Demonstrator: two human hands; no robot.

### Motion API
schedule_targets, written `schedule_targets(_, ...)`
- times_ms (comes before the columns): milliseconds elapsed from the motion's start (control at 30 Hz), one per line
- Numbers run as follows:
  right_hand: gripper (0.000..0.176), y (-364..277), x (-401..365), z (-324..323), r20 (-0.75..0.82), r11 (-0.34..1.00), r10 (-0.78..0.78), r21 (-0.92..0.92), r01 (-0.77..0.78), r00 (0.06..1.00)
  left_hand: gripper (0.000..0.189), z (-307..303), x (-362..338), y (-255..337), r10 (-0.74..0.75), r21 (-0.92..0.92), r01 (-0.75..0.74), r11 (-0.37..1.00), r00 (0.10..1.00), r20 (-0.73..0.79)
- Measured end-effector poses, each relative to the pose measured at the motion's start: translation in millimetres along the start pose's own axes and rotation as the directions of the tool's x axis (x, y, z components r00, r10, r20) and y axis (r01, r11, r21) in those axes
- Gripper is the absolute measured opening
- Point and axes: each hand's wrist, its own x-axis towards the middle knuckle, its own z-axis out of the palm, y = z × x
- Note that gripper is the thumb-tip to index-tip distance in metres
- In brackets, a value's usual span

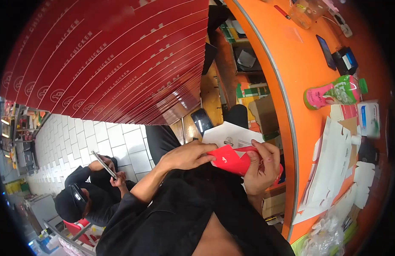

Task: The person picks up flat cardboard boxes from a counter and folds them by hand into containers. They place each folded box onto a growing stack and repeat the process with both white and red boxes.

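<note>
My left hand [184,155] pinches the left edge of a red-and-white cardboard box [227,161], its thumb and fingers closed on the board. On the other side, my right hand [263,166] grips the box's right part with fingers curled over a bent red flap. The box is partly folded, and its white panel [231,134] with grey print stands up behind the red part. Both hands are close to my lap, in front of my black shirt [184,213]. A tall stack of red printed cardboard sheets [120,55], lettered "SPICY CHICKEN", rises at the upper left.
An orange counter [291,64] curves along the right, holding a green-and-pink bottle [334,92], flat white cardboard pieces [327,166] and a phone [326,52]. Another phone [201,121] lies beyond the box. A seated person [93,196] at left holds a tablet-like device [104,165].
</note>
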Motion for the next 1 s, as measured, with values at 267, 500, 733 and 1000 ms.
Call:
schedule_targets(267,0.019,-8.0,4.4,4.8,0.548,0.943,-0.217,0.333,0.027,0.808,0.024,-6.0,0.4,-20.7,0.022,-0.132,0.047,0.990,0.878,0.478)
schedule_targets(500,0.017,-9.6,-2.5,-7.6,0.661,0.981,-0.187,0.085,0.176,0.726,0.029,10.9,9.2,-23.9,0.031,-0.295,0.139,0.945,0.862,0.505)
schedule_targets(733,0.018,-3.7,-21.8,-10.5,0.331,0.998,-0.037,-0.042,0.054,0.943,0.033,19.2,11.9,-29.5,0.000,-0.367,0.200,0.909,0.879,0.478)
schedule_targets(1000,0.019,9.7,-22.0,-11.6,0.689,0.940,-0.263,0.341,0.019,0.675,0.027,24.4,7.9,-28.5,0.120,-0.278,-0.016,0.960,0.925,0.361)
